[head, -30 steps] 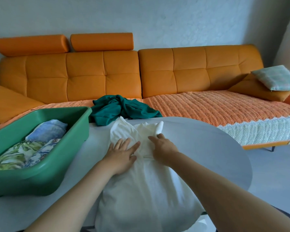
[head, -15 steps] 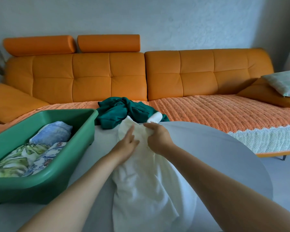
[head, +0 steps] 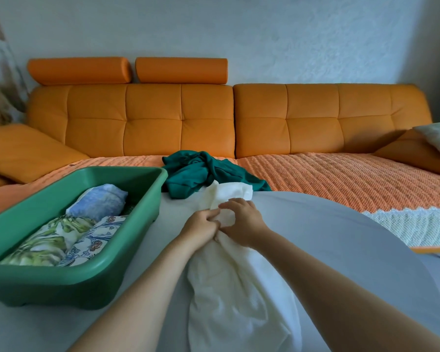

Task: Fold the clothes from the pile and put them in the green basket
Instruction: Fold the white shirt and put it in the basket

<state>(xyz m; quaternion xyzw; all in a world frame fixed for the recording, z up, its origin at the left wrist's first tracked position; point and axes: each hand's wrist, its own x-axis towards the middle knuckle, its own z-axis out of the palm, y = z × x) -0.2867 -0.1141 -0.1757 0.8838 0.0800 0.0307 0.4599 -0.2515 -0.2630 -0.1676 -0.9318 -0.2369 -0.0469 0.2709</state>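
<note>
Fingers of left hand [head: 200, 226] and right hand [head: 243, 222] pinch the white garment [head: 239, 295] near the far edge of the desk [head: 341, 250]. The fold line is unclear; align edges before creasing.

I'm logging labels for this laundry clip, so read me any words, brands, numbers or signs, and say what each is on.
No text can be read anywhere.
Folded clothes in the basket: leaf and flower prints only, no lettering.
White garment, teal garment, sofa: no tag, label or logo shows.
</note>
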